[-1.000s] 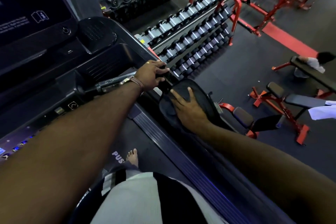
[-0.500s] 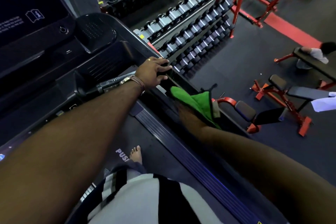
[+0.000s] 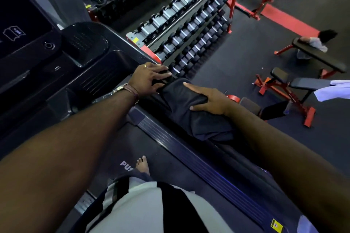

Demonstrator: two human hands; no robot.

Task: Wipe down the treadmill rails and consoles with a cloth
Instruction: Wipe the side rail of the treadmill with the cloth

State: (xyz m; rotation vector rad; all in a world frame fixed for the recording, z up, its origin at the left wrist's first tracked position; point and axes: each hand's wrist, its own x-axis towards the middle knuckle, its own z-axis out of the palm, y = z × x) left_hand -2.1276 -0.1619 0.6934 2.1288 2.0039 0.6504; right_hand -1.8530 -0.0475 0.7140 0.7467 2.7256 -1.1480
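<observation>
While the right hand (image 3: 208, 101) grips the dark cloth (image 3: 189, 115) draped over the treadmill handrail (image 3: 238, 149), index finger extended, the left hand (image 3: 149, 78) rests flat, fingers spread, at 10 o'clock from the cloth. Console (image 3: 85, 47) sits further toward 10 o'clock.

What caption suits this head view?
Right hand grips a dark cloth on the treadmill rail; left hand rests farther ahead.
</observation>
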